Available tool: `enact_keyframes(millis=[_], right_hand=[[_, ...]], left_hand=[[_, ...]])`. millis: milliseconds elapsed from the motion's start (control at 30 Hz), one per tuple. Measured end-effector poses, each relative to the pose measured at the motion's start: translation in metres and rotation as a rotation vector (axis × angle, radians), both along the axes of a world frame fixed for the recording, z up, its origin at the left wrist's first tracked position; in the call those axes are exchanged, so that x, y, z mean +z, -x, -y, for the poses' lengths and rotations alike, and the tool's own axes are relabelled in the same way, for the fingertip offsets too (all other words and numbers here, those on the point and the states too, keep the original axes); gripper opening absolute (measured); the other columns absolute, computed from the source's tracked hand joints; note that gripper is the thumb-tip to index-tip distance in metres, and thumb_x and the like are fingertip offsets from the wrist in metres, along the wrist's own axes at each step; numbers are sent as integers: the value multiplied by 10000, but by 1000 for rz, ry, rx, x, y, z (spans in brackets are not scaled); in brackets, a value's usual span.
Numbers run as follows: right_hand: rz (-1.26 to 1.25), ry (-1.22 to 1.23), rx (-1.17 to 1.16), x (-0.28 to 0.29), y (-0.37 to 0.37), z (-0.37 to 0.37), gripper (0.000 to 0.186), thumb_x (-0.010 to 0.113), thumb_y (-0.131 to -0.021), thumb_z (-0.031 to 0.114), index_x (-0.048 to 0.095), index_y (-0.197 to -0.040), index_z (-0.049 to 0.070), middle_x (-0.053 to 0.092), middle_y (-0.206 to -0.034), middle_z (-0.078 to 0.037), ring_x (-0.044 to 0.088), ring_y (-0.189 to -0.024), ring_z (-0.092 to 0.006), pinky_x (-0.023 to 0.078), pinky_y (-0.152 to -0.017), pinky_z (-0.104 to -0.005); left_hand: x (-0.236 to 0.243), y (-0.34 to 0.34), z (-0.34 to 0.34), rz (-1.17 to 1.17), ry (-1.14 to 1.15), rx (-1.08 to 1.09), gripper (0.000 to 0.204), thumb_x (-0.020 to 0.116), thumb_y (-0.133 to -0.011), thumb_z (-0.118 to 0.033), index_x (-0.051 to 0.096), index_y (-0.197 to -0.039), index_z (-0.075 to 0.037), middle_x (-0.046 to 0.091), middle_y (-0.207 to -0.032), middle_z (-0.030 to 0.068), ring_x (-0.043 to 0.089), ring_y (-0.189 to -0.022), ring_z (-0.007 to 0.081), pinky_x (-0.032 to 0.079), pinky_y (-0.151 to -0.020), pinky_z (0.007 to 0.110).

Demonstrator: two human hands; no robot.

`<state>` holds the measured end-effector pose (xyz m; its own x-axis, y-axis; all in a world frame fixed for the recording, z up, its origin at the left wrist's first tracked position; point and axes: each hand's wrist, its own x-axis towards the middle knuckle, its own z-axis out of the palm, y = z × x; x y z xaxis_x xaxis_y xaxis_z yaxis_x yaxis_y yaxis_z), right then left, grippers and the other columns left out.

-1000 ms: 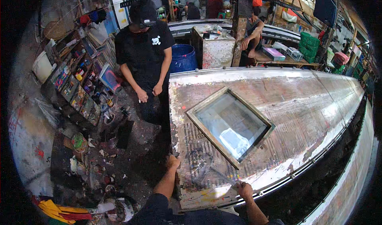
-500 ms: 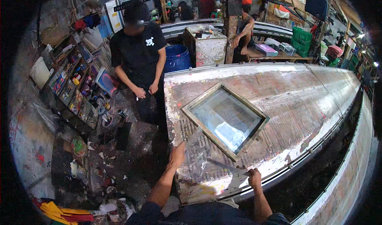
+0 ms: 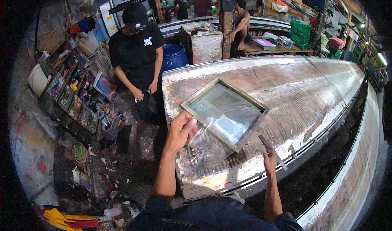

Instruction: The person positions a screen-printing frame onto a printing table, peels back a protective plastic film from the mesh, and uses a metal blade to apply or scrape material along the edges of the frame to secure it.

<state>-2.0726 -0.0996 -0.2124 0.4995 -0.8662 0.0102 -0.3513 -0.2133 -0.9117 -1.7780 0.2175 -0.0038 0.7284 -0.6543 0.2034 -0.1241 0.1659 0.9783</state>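
Observation:
A wood-framed screen (image 3: 224, 114) lies at an angle on the long ribbed table (image 3: 294, 94), with a bright reflection on its pane. At its left corner my left hand (image 3: 179, 135) is closed in a pinch, thumb against fingers. From that pinch a thin clear film (image 3: 204, 126) seems to stretch over the frame's near edge; its far end is hard to make out. Right of the frame, over the table's near edge, my right hand (image 3: 269, 161) is closed around a long flat grey strip (image 3: 263, 141). Whether the strip is a ruler or a blade I cannot tell.
A person (image 3: 136, 55) in a black shirt stands at the table's left end. Behind are a blue barrel (image 3: 173, 57), a paint-stained cabinet (image 3: 206, 47) and a seated person (image 3: 241, 26). Paint containers and a rack (image 3: 75, 88) crowd the left. A second long table (image 3: 347, 173) runs along the right.
My left hand has moved up to the frame's left corner. My right hand has risen slightly rightward, and the grey strip now stands steeper. The whole view has shifted a little.

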Motion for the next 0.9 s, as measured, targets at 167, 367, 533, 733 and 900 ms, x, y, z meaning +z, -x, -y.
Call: enact_keyframes(millis=[167, 367, 533, 733, 900], right_hand=[[859, -654, 639, 104, -61, -91, 880, 661, -992, 583, 302, -1622, 84, 541, -1496, -227, 625, -1303, -326, 548, -1007, -456], [600, -447, 428, 161, -77, -117, 270, 538, -1085, 113, 598, -1291, -50, 738, -1153, -193, 746, -1030, -282, 602, -879, -395], [473, -445, 584, 166, -82, -130, 176, 559, -1076, 68, 646, -1180, -44, 760, -1045, -144, 746, -917, -229, 600, -812, -361], [497, -326, 564, 170, -97, -132, 106, 631, -1028, 14, 692, -1087, -51, 756, -956, -114, 727, -852, -168, 607, -790, -322], [514, -251, 514, 171, -106, -132, 113, 654, -1028, 51, 695, -1090, -34, 751, -940, -109, 735, -841, -189, 602, -759, -326]], left_hand=[[-9, 6, -1, -29, 108, 29, 175, 607, -1089, -194, 573, -995, -50, 656, -738, 51, 528, -476, 72, 381, -435, 221], [-42, 3, -47, -15, -80, 8, 149, 665, -1056, -208, 607, -1021, -75, 694, -809, 25, 674, -689, 105, 509, -605, 246], [-88, 3, -65, -101, -119, 4, 145, 698, -1028, -144, 622, -1116, -56, 712, -900, 18, 684, -787, 122, 522, -709, 285], [-88, 2, -72, -4, -46, 227, 120, 682, -1023, -97, 634, -936, -29, 687, -798, 24, 644, -746, 98, 503, -668, 270], [-35, 0, -70, 191, -9, 364, 163, 636, -1058, -119, 627, -930, -19, 654, -798, 10, 585, -704, 79, 483, -670, 265]])
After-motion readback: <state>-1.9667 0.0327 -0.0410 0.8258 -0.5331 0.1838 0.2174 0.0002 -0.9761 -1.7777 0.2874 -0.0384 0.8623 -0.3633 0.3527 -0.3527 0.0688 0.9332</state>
